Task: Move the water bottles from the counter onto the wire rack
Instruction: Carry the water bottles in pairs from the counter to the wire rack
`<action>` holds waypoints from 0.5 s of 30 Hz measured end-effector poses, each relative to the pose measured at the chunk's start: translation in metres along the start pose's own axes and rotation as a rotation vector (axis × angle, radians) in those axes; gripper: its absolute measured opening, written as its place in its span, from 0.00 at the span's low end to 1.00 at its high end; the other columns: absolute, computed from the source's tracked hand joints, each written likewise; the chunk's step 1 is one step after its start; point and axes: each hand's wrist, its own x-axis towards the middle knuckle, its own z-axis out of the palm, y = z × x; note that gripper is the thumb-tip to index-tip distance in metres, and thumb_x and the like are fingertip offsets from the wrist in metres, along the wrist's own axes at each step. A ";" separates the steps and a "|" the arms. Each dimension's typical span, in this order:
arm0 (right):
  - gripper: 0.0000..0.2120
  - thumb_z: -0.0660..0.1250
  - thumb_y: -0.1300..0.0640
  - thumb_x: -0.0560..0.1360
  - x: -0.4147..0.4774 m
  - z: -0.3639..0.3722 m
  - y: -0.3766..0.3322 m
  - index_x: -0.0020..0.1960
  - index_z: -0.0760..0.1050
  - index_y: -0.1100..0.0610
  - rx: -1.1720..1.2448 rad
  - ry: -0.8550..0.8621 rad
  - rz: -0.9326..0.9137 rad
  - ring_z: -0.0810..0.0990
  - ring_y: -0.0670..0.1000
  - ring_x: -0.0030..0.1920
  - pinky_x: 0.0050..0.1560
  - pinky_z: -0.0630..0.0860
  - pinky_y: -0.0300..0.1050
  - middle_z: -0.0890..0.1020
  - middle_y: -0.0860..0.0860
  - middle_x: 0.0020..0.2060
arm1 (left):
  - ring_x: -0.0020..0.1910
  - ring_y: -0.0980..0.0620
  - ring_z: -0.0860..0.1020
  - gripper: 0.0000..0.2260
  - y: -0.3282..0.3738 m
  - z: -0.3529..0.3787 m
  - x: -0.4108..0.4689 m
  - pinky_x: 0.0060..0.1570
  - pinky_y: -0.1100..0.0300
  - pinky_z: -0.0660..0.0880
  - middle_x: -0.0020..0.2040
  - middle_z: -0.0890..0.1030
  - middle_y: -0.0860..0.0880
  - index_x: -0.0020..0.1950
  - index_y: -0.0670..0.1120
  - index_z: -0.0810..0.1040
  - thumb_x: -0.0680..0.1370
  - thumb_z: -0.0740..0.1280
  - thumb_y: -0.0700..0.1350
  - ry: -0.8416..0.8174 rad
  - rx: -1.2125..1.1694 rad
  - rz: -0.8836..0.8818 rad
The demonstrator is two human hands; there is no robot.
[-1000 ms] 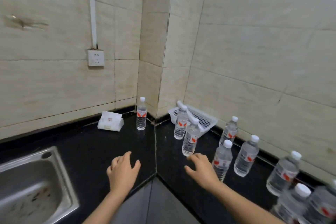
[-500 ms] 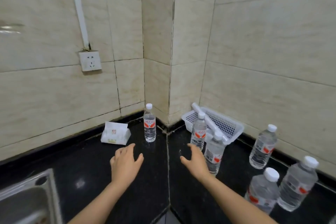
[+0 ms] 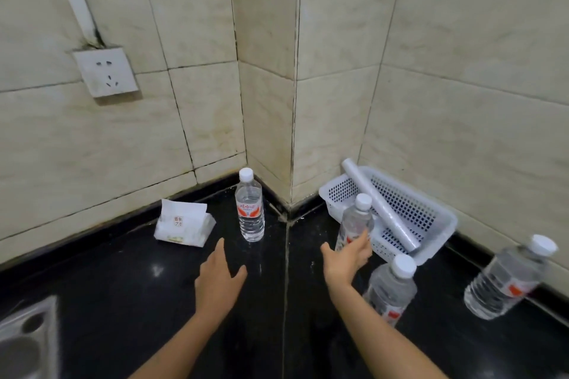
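Where the right hand (image 3: 346,258) meets a bottle (image 3: 354,220), a basket (image 3: 432,217) (perhaps touching) looms.

Tissue pack (image 3: 183,228), socket (image 3: 106,72), sink (image 3: 27,338), basket (image 3: 448,226) holding a roll (image 3: 381,206).

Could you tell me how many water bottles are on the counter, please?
4 water bottles: one in the corner beside the tissue pack, one before the white basket at the right hand, one beside the right forearm, one far right. More may stand outside the frame.
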 end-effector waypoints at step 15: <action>0.34 0.75 0.65 0.64 0.066 0.014 0.019 0.65 0.63 0.59 0.094 0.193 0.197 0.74 0.61 0.60 0.61 0.68 0.53 0.75 0.61 0.60 | 0.74 0.41 0.58 0.49 0.013 0.038 0.109 0.70 0.41 0.60 0.76 0.56 0.43 0.76 0.47 0.43 0.67 0.75 0.47 -0.052 -0.347 0.038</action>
